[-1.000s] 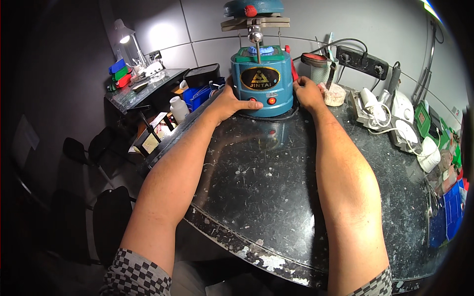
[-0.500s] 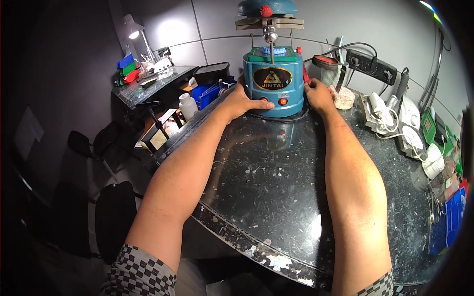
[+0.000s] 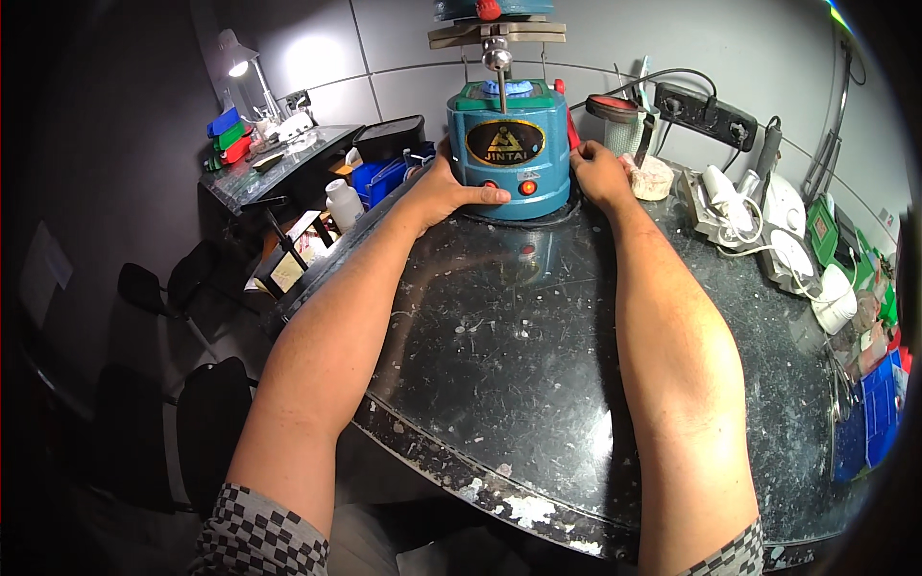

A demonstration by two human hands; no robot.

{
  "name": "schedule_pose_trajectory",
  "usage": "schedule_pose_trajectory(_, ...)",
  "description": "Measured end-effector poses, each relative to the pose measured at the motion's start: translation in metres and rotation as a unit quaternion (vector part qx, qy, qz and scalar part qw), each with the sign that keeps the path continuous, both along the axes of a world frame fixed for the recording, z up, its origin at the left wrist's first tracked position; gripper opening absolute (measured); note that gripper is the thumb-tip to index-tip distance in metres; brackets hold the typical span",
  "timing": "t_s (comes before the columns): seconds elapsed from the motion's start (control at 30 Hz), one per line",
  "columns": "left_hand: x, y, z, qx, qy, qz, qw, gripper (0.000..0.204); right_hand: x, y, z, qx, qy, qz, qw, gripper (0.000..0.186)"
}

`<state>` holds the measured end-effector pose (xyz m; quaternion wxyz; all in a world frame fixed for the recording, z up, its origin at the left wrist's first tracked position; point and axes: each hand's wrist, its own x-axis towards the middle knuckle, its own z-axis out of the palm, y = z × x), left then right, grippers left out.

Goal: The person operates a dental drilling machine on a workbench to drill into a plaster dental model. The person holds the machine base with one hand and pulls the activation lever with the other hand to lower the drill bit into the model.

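A blue, round vacuum forming machine (image 3: 463,171) stands at the far side of the dark table. My left hand (image 3: 437,197) wraps its left side, thumb across the front beside a lit red switch (image 3: 527,187); the other fingers are hidden behind the body. At the opposite side, my right hand (image 3: 602,177) is closed by the lower end of a red strip (image 3: 573,130); what its fingertips grip is hidden. A blue dental model (image 3: 507,88) rests on the green top plate (image 3: 471,99). Above it sits a beige clamp frame (image 3: 451,36), with a metal ball-ended rod (image 3: 497,55) in front.
Right of the machine are a round, pale plaster block (image 3: 651,180), a cup (image 3: 624,137) and a black power strip (image 3: 706,117). White corded devices (image 3: 735,216) line the table's right side. At left, a lamp (image 3: 233,53) lights a side desk (image 3: 288,163); chairs (image 3: 206,403) stand below.
The whole view has shifted slightly, so the machine and both hands appear a little further left and higher. Their hold on the machine looks the same.
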<state>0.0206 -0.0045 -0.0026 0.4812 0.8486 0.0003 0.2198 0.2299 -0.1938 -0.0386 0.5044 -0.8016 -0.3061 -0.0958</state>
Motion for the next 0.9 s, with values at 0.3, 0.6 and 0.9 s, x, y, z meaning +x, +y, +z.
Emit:
schedule_pose_trajectory(0.3,0.002,0.002,-0.001,0.015,0.004,0.007,1.000,0.144,-0.004,-0.001,0.002,-0.011,-0.002,-0.007,1.000,0.028)
schedule_pose_trajectory(0.6,0.000,0.001,0.000,0.010,0.015,0.012,1.000,0.145,0.004,0.002,-0.003,-0.009,-0.011,-0.006,1.000,0.029)
schedule_pose_trajectory(0.9,-0.001,0.002,0.001,0.014,0.011,0.007,1.000,0.143,0.003,0.002,-0.002,-0.002,-0.002,-0.003,1.000,0.029)
